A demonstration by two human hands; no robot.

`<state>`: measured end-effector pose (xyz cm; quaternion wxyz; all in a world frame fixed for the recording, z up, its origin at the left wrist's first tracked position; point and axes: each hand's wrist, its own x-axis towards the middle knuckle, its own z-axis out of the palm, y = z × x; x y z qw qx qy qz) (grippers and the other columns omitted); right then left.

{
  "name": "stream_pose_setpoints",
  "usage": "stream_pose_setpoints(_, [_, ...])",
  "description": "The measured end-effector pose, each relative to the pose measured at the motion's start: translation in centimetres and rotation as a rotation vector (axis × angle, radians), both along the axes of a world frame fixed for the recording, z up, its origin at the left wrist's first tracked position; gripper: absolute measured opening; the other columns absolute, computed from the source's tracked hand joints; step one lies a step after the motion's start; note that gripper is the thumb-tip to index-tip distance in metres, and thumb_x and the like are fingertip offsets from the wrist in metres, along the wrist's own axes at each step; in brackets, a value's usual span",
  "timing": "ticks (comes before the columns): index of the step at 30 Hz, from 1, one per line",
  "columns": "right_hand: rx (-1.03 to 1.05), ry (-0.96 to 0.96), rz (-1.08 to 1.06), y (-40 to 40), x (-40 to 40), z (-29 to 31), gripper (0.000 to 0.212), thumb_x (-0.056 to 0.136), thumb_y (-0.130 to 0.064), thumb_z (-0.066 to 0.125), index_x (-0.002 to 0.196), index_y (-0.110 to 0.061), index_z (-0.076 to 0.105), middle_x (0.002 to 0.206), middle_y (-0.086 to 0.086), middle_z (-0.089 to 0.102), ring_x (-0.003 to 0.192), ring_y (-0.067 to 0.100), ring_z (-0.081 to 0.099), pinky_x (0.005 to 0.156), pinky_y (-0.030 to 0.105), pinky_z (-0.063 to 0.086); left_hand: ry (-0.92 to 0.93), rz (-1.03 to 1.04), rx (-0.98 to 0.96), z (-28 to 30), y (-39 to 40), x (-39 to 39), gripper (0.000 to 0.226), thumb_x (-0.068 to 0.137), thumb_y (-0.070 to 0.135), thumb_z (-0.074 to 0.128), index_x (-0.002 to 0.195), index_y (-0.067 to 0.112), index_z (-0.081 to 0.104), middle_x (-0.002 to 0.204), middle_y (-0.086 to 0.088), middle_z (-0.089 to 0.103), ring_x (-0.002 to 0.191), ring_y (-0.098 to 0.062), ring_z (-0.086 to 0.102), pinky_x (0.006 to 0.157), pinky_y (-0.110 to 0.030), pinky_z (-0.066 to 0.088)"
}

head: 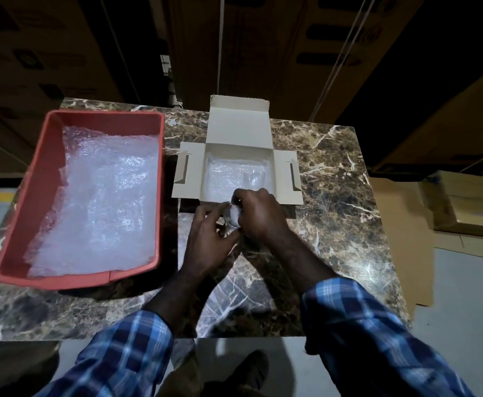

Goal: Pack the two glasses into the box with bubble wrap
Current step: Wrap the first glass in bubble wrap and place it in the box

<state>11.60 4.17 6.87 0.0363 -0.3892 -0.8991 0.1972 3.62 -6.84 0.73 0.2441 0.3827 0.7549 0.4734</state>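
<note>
Before the open box (239, 130), both hands (234, 224) clutch a glass (232, 217), its axis hidden.

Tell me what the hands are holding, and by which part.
Both the left hand and the right hand grip a small bubble-wrapped clear glass between them, just before the open cardboard box; which part each holds cannot be told.

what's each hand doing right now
Left hand: fingers curled, pinching the bubble-wrapped glass.
Right hand: curled round the same bubble-wrapped glass.
</note>
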Motion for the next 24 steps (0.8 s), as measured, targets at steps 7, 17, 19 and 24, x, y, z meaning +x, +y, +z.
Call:
stream_pose_setpoints(7, [0.184, -0.183, 0.168, -0.1, -0.9, -0.4, 0.018, 0.088, -0.013, 0.059, 0.100, -0.018, 0.071, 0.089, 0.006, 0.070, 0.096, 0.028, 0.054, 0.074, 0.035, 0.023, -0.018, 0.000, 0.038, -0.6, 0.2, -0.8, 0.056, 0.067, 0.016, 0.085, 0.116, 0.034, 0.064, 0.109, 0.011, 0.053, 0.100, -0.004, 0.059, 0.077, -0.026, 0.056])
stream_pose_setpoints(17, [0.166, -0.364, 0.291, 0.6, -0.7, -0.3, 0.021, 0.080, -0.021, 0.075, 0.100, -0.020, 0.069, 0.085, 0.009, 0.065, 0.082, 0.031, 0.066, 0.067, 0.032, 0.042, -0.031, -0.032, 0.022, -0.5, 0.2, -0.8, 0.057, 0.062, 0.038, 0.076, 0.116, 0.049, 0.061, 0.094, 0.013, 0.049, 0.077, -0.010, 0.060, 0.070, -0.032, 0.056])
stream_pose_setpoints(19, [0.125, -0.399, 0.338, 1.1, -0.5, 0.3, 0.023, 0.079, -0.020, 0.073, 0.102, -0.018, 0.068, 0.087, 0.010, 0.066, 0.082, 0.031, 0.066, 0.064, 0.031, 0.037, -0.012, -0.041, 0.016, -0.7, 0.2, -0.9, 0.059, 0.062, 0.045, 0.070, 0.120, 0.048, 0.058, 0.093, 0.012, 0.049, 0.077, -0.010, 0.061, 0.071, -0.037, 0.056])
stream_pose_setpoints(24, [0.101, -0.330, 0.316, 1.6, 1.0, 1.2, 0.038, 0.080, -0.025, 0.068, 0.118, -0.029, 0.071, 0.106, 0.006, 0.073, 0.090, 0.028, 0.069, 0.068, 0.031, 0.046, 0.025, -0.048, 0.046, -0.9, 0.1, -0.7, 0.061, 0.065, 0.051, 0.070, 0.123, 0.054, 0.050, 0.095, 0.012, 0.050, 0.082, -0.010, 0.062, 0.072, -0.038, 0.057])
